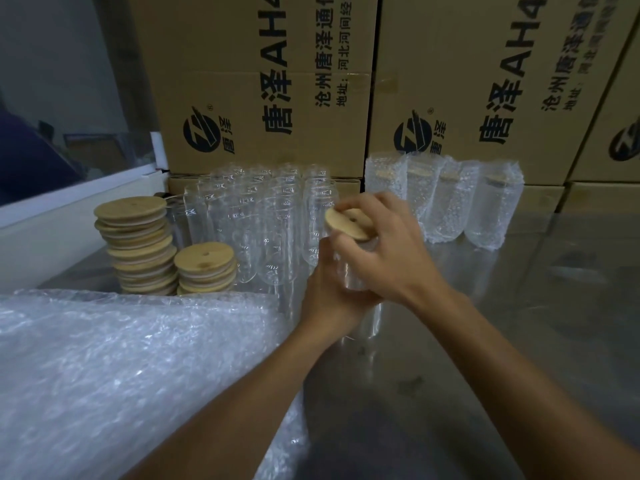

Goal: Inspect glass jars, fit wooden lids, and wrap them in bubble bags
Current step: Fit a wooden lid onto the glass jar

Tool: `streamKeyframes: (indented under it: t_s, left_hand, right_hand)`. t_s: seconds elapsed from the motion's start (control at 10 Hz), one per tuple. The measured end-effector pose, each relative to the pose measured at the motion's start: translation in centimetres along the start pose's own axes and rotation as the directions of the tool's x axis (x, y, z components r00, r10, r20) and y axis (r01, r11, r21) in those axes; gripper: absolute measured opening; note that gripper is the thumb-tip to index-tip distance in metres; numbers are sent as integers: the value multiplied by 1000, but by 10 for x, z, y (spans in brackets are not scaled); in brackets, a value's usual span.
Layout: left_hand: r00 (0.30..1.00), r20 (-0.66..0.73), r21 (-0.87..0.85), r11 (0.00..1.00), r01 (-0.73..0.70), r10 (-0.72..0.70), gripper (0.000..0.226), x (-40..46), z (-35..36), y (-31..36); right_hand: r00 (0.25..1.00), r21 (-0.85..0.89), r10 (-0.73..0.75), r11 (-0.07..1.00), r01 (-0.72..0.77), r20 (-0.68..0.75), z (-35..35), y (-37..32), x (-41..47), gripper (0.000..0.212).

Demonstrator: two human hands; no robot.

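Bubble bags (121, 358) lie nearest us, bottom left. Behind them, two lid stacks (145, 247), then approx a dozen bare jars (263, 220) w/o lids. Center: our left hand (329, 299) grips a jar (360, 306) standing on the table (519, 341); right hand (388, 251) curls round a lid (348, 223), pressing it on, tilted. Right: four wrapped jars (446, 199) done, so most remain.
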State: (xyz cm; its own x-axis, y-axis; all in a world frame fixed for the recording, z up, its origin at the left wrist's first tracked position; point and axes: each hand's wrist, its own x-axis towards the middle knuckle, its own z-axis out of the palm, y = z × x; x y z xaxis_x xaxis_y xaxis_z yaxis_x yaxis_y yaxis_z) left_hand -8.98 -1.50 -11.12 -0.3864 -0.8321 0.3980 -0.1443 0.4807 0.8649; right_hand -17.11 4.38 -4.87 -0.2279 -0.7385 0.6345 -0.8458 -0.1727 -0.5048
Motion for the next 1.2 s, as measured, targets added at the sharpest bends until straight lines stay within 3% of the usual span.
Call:
streamKeyframes:
  t_s: [0.2, 0.6, 0.9, 1.2]
  left_hand:
    - [999, 19, -78, 997, 29, -28, 91, -4, 0, 2]
    - [998, 19, -74, 996, 54, -53, 87, -8, -1, 10]
    - [997, 18, -43, 996, 79, -78, 87, -9, -2, 16]
    - [1000, 3, 55, 998, 16, -16, 79, -12, -3, 23]
  right_hand:
    - [989, -11, 43, 999, -41, 142, -10, 15, 7, 39]
    - [972, -19, 28, 1000, -24, 232, -11, 22, 9, 34]
    - [971, -134, 43, 991, -11, 236, -6, 15, 3, 40]
    - [982, -392, 175, 910, -136, 65, 12, -5, -8, 35]
